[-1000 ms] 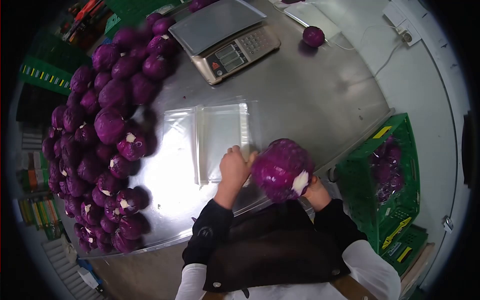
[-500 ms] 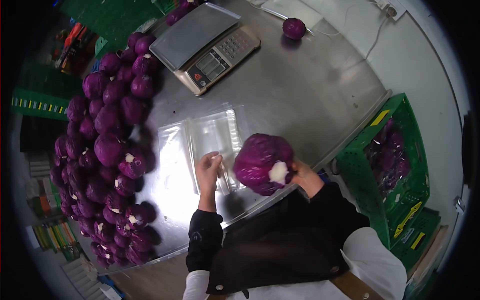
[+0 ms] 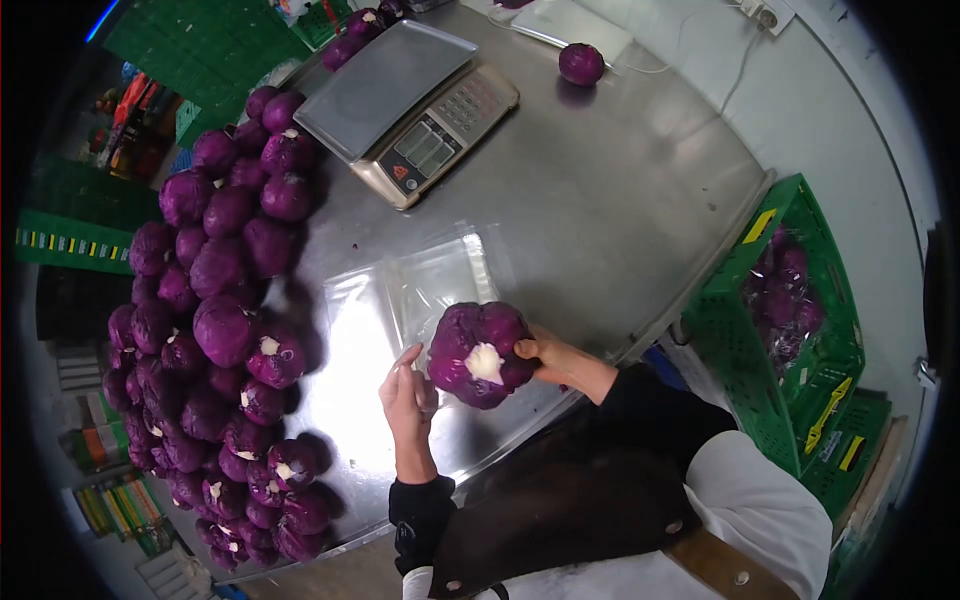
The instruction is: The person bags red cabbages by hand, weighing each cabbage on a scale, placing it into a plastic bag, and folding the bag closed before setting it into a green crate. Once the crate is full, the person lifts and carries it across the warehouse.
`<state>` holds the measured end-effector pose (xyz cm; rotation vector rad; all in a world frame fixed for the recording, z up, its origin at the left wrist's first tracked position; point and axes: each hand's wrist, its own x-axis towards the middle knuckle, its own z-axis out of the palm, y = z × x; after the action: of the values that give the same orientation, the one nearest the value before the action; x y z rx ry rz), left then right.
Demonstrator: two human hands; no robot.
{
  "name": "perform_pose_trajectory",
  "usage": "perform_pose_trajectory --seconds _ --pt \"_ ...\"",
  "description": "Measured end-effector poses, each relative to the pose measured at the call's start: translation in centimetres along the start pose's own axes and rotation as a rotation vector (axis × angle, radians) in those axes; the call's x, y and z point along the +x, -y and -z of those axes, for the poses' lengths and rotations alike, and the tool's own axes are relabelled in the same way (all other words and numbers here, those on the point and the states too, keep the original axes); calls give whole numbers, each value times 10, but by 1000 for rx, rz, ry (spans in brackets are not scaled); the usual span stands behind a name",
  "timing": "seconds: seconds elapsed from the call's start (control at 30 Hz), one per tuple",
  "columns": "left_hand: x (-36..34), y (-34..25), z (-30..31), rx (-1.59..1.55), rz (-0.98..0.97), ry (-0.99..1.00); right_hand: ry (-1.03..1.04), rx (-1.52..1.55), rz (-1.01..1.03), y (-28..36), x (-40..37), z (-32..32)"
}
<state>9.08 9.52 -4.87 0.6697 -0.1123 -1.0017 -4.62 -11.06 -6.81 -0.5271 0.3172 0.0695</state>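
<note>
My right hand (image 3: 545, 355) grips a red cabbage (image 3: 462, 330) from its right side, thumb on top, with the pale cut stem facing up toward me. Just left of the cabbage is my left hand (image 3: 408, 405), its fingers curled and the index finger pointing up. A filmy sheen of clear plastic bag shows at its fingertips, though the edge of the film is hard to make out. Flat clear plastic bags (image 3: 440, 268) lie on the steel table beyond both hands.
Many red cabbages (image 3: 222, 330) are heaped along the table's left side. A weighing scale (image 3: 430, 150) stands at the back, with a lone red cabbage (image 3: 581, 64) to its right. A green crate (image 3: 725, 300) with wrapped cabbages stands past the table's right edge.
The red cabbage in my right hand has moved left and slightly down, closer to my left hand. My left hand has shifted slightly down. The whole view has tilted a little.
</note>
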Motion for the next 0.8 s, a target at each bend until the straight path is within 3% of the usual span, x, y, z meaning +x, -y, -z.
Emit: perform_pose_trajectory --seconds 0.03,0.1,0.13,0.23,0.3,0.37,0.43,0.5,0.57,0.63,0.7,0.77,0.8 --pt "2 9 -30 -11 5 -2 -11 -3 -5 5 -8 -6" --pt "17 23 -72 1424 -608 -288 -132 -393 150 16 -19 -16" --pt "20 23 -85 1392 -550 -272 -263 -495 233 16 -27 -21" --pt "38 30 -94 1413 -520 -210 -382 -681 302 37 -49 -26" --pt "48 30 -109 1311 -478 -238 -391 -636 344 42 -65 -9" --pt "57 30 -124 1475 -515 30 -340 -551 344 56 -81 -3" --pt "70 38 -132 1463 -573 68 -293 -466 364 57 -89 25" --pt "81 47 -133 1246 -118 -22 -316 -603 539 58 -97 42" --pt "92 64 -131 1168 -197 59 -344 -662 582 62 -104 59" --pt "96 75 -139 1370 -484 333 -358 -439 473 63 -112 79" --pt "95 76 -160 1647 -684 560 -364 -482 426 60 -122 97" --pt "95 78 -179 1778 -814 787 -360 -528 389 59 -127 98" --pt "92 84 -182 1778 -807 785 -500 -329 402 57 -122 88"
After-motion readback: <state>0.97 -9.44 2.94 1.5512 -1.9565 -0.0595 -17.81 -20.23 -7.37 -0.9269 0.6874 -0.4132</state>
